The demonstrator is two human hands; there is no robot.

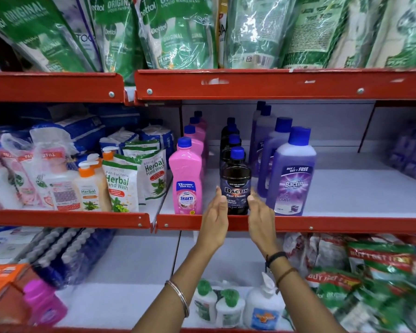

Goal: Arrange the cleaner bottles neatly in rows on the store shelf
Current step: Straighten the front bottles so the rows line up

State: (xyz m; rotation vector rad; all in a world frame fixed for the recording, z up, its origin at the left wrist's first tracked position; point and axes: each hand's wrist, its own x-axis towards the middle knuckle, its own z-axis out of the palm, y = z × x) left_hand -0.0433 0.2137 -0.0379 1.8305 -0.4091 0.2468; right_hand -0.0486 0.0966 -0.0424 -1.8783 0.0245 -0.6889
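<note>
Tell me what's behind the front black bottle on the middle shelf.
Behind the front black bottle stand more black bottles in one row, seen mostly as blue caps and dark shoulders. Their labels and lower bodies are covered, so the exact count is uncertain.

Behind the front black bottle (235,183), only caps and shoulders of the rest of its row; same behind the pink bottle (186,179) and purple bottle (292,174). Lower label text on the black bottle too small to read. Blurred purple packs (411,157) at right edge, type unclear. Green pouches (382,280) bottom right smeared. Top pouches (168,32) cut off above. Both forearms cropped at bottom edge
</note>
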